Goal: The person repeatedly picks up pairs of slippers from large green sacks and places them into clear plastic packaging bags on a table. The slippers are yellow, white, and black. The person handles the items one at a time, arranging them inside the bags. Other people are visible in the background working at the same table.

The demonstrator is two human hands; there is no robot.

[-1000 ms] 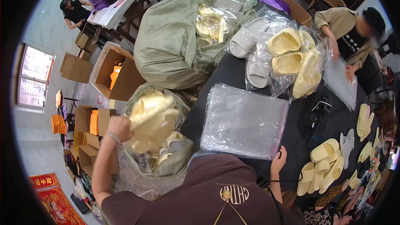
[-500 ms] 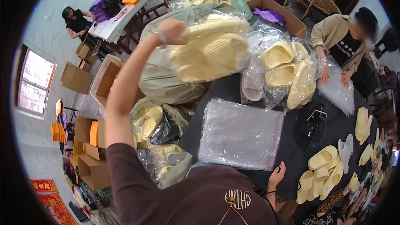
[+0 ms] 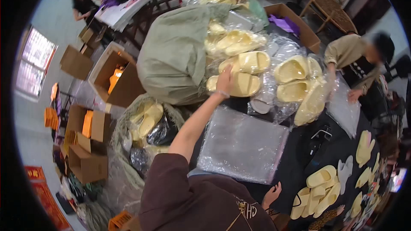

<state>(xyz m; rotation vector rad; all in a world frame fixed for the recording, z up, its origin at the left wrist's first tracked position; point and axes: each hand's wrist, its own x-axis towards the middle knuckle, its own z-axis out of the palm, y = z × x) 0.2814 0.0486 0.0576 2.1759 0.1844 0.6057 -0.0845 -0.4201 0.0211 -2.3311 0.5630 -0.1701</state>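
Cream slippers [image 3: 252, 63] lying crosswise, toes rightward, left hand [image 3: 225, 79] atop (grip unclear), right hand [image 3: 272, 195] spread

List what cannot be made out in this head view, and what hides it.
Head view:
Left hand: whether its grip is closed on the bagged yellow slides; its own back hides the fingers' undersides.
Right hand: most of its forearm; the brown shirt hides it.
Green-grey sack: contents beneath its cloth.
Black plastic bundle: anything inside; it is opaque.
Person at upper left: the hands' work; too small.
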